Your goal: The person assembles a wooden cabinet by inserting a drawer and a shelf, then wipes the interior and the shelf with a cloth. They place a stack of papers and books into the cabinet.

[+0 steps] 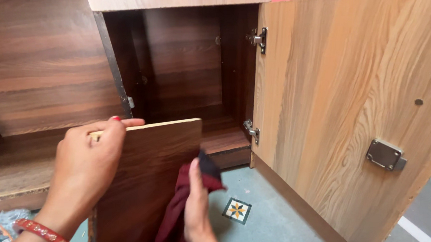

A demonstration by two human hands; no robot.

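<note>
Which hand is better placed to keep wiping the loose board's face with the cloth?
Probably the right hand: it holds the dark red cloth against the wooden board. The left hand is busy gripping the board's top edge, steadying it upright.

This looks like a room in a home, seen low down at a piece of wood-laminate furniture. A dark brown wood-grain cabinet compartment [189, 68] stands open, with silver metal hinges [257, 39] on its side wall and a light oak-patterned door [348, 105] swung out, carrying a grey metal lock plate [386, 155]. Below lies a grey stone floor [269, 226] set with a small decorative tile bearing an orange and black star [236, 210], a domestic sort of flooring.
</note>
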